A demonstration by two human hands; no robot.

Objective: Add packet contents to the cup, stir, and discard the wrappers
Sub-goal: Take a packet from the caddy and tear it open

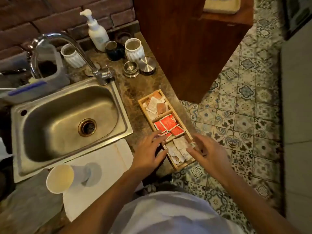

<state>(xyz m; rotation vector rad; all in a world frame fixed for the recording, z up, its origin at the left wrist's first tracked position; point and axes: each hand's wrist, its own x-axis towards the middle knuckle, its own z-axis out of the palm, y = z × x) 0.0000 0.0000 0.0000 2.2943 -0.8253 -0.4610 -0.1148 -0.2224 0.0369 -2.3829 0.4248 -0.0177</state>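
With both hands, left (148, 150) and right (208, 153), spread open and holding nothing over the tray (183, 164) on the table's edge, pinch one packet (179, 150) only, w/ cup (61, 179) waiting at left.

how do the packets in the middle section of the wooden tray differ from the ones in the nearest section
The middle packets are red with pale print; the nearest packets are whitish. The left hand has its fingertips at the red ones, while the right hand hovers at the whitish ones. Both lie in loose heaps in the wooden tray.
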